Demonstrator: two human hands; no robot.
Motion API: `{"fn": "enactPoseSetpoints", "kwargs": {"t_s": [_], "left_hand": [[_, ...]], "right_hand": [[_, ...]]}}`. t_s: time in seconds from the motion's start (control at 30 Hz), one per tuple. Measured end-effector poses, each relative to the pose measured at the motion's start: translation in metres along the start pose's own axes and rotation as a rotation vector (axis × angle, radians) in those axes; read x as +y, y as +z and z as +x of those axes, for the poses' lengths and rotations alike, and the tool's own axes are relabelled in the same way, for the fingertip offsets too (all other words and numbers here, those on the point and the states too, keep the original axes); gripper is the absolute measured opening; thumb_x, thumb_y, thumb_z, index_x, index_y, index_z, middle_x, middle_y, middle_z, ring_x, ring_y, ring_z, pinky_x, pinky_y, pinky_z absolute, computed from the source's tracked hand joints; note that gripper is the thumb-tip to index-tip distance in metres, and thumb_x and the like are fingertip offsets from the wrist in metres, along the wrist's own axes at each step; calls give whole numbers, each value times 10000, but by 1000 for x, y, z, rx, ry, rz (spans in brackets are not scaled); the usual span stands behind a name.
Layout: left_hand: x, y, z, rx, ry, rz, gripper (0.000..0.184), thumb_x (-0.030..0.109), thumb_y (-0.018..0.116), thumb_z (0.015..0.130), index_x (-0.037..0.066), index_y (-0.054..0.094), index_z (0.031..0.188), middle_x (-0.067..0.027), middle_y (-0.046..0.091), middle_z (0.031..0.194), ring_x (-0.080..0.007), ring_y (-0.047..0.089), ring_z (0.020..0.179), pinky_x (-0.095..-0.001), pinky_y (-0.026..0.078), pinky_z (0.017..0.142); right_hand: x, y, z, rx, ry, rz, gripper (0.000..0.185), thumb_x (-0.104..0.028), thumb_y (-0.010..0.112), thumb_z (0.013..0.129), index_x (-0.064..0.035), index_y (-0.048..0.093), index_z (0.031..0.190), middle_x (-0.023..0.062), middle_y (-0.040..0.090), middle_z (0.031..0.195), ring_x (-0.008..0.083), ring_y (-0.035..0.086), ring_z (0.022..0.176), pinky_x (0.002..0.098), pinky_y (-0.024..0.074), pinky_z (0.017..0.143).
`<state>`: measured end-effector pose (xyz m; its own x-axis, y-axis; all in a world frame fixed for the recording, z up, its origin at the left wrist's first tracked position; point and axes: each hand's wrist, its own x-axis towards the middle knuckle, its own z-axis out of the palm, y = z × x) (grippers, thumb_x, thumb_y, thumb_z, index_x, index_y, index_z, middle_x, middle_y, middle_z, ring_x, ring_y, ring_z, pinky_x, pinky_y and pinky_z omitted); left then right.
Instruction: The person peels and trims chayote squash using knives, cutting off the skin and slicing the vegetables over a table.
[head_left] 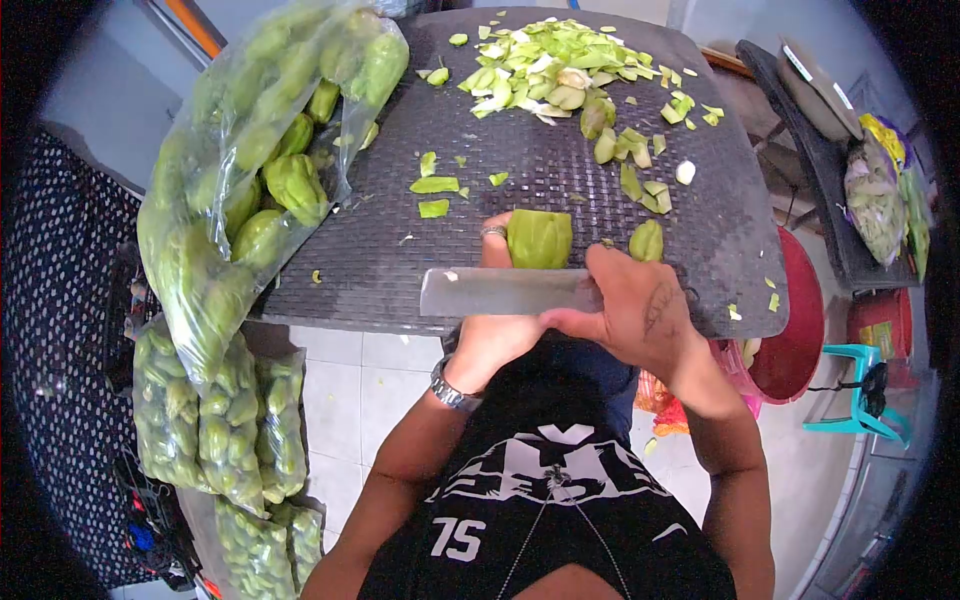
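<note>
A pale green chayote point(540, 240) with its top cut flat is in my left hand point(495, 335), whose fingers show at its left side; a watch is on that wrist. My right hand point(640, 305) is closed on a wide cleaver point(500, 292). The blade lies across, just below the chayote, and hides part of my left hand. A smaller green piece point(647, 241) sits on the dark woven table point(380, 240) beyond my right hand. Peelings point(560, 65) are heaped at the table's far side, with scattered scraps nearer.
An open plastic bag of chayotes point(290, 175) covers the table's left edge. More filled bags point(225, 420) stand below it. At the right are a red tub point(795, 320), a turquoise stool point(860, 395) and a side table with bagged vegetables point(875, 195).
</note>
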<state>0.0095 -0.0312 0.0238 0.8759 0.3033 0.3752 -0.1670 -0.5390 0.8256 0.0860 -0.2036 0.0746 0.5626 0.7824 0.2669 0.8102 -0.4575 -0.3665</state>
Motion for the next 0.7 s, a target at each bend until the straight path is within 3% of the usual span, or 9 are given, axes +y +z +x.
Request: {"fn": "enactPoseSetpoints", "kwargs": {"t_s": [0.07,0.17,0.27,0.37,0.47,0.5,0.6,0.67,0.7], "left_hand": [[5,-1,-2,-42,-131,-145,902,183,896,738,7,308,1399,-130,621,1193,-236,657,1071,-387,526,921],[7,2,-5,-49,-119,-123,899,193,885,754,12,298,1411,-140,621,1203,-251,660,1096,-394,527,935],[13,1,-6,-71,-266,-300,910,64,856,716,20,312,1444,-147,599,1299,-245,622,1196,-379,506,1004],[-4,-1,-8,-114,-117,-10,833,47,842,701,14,387,1397,-135,611,1249,-235,626,1155,-368,508,992],[31,-17,-6,-79,-299,-68,677,26,771,739,-8,427,1321,-137,654,1085,-281,667,1046,-412,520,962],[29,-17,-11,-45,-162,-64,685,37,807,748,-7,424,1316,-128,661,1034,-244,696,918,-377,562,832],[25,-21,-8,-72,-467,-398,676,43,837,766,-2,429,1303,-105,668,979,-193,694,751,-319,566,645],[21,-23,0,-78,-572,-849,467,31,835,794,-11,561,1170,-58,675,889,-138,659,654,-261,527,508],[22,-25,0,-62,-594,-829,410,91,812,832,-9,585,1158,-64,680,901,-130,659,658,-253,516,500]], "right_hand": [[4,0,1,1,-23,-32,704,-729,678,812,-38,548,855,185,635,747,417,670,679,509,522,601],[15,-4,5,-15,-5,-15,700,-729,678,813,-41,551,846,188,633,739,422,672,688,518,515,602],[26,-4,10,-33,-2,15,701,-727,678,815,-38,555,820,193,630,720,429,674,695,529,508,607],[38,-4,16,-88,47,29,713,-723,662,835,-13,588,843,207,635,711,444,672,706,545,503,622],[83,4,24,-83,76,-119,716,-709,627,881,7,650,904,240,656,740,457,679,750,551,506,671],[92,3,28,-66,77,-193,716,-703,614,899,11,673,926,253,665,755,460,683,769,552,509,693],[101,-13,32,-141,542,134,701,-688,571,943,-5,725,965,276,689,813,454,698,827,531,519,753],[90,-37,38,-166,544,53,688,-648,557,972,18,726,933,279,691,836,437,699,846,498,514,775],[87,-46,39,-196,591,41,657,-615,562,985,23,715,948,280,679,835,432,688,823,497,498,751]]}}
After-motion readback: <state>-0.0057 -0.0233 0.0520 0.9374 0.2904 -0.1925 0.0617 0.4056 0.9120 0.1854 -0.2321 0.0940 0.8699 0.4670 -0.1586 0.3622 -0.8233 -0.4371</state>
